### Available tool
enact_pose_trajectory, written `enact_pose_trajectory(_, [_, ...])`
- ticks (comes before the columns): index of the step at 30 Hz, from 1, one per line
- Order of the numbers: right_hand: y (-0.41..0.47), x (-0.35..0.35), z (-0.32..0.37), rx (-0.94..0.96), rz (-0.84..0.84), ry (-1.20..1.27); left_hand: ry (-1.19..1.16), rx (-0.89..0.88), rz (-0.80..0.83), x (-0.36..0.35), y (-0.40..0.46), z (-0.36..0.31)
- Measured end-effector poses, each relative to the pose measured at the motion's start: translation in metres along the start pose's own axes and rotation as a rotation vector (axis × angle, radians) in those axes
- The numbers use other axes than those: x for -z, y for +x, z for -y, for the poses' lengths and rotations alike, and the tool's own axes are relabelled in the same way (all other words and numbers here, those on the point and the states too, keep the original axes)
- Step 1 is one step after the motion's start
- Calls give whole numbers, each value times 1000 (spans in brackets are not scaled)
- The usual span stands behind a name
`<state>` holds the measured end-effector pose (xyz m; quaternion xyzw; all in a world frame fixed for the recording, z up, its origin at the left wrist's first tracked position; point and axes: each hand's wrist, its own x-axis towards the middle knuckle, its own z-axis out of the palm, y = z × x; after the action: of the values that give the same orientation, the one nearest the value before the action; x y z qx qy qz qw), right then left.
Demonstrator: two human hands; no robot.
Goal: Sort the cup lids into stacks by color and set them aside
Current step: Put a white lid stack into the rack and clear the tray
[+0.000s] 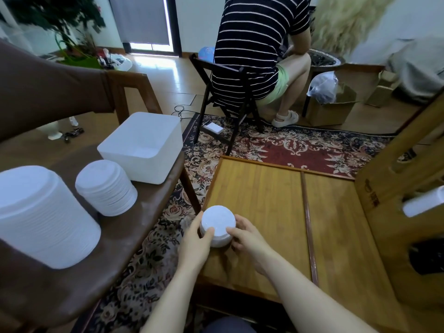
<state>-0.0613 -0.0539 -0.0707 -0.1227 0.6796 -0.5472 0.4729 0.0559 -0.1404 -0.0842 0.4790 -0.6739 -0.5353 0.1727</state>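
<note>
1. Short stack of white lids [218, 228]: stands at the near left corner of the bamboo tray table [262, 212], top face up, sides ribbed with nested rims. It sits on the table or is just lifted clear; I cannot tell which.
2. My left hand [195, 243]: fingers curled round the stack's left side, thumb lying on the top rim, gripping it.
3. My right hand [245, 233]: fingers curled round the stack's right side, thumb on the top edge, gripping it likewise. The stack is clasped between both hands.
4. Step in hand, as I judge it: the white stack is gathered and squared, ready to be set aside.
5. Medium stack of white lids [107, 187]: on the brown chair seat [134, 239] to my left, upright.
6. Tall stack of white lids [43, 217]: on the same seat, nearer me, well apart from the table.
7. White bin [144, 145]: at the seat's far end, just behind the medium stack; nothing shows inside it.
8. Next move, as I judge it: carry the stack leftward across the gap to the seat, kept level and squeezed evenly so the loose lids do not fan out.
9. No lids of another colour are visible.
</note>
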Motion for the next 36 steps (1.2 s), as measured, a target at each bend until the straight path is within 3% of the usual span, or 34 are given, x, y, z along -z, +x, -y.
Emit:
enact_pose_trajectory(4, [-6, 7, 3, -28, -71, 110, -151, -2, 5, -4, -8, -5])
enact_pose_trajectory(13, [-47, 29, 36, 222, -195, 321, -344, -240, -59, -15, -38, -60])
enact_pose_trajectory(20, [-121, 105, 72, 539, -372, 171, -429, -421, 191, -60, -74, -133])
enact_pose_trajectory(30, [-226, 249, 132, 763, -616, -37, -406, -668, 518, -171, -132, -251])
enact_pose_trajectory(36, [-238, 326, 147, 763, -644, -103, -401, -672, 536, -233, -143, -290])
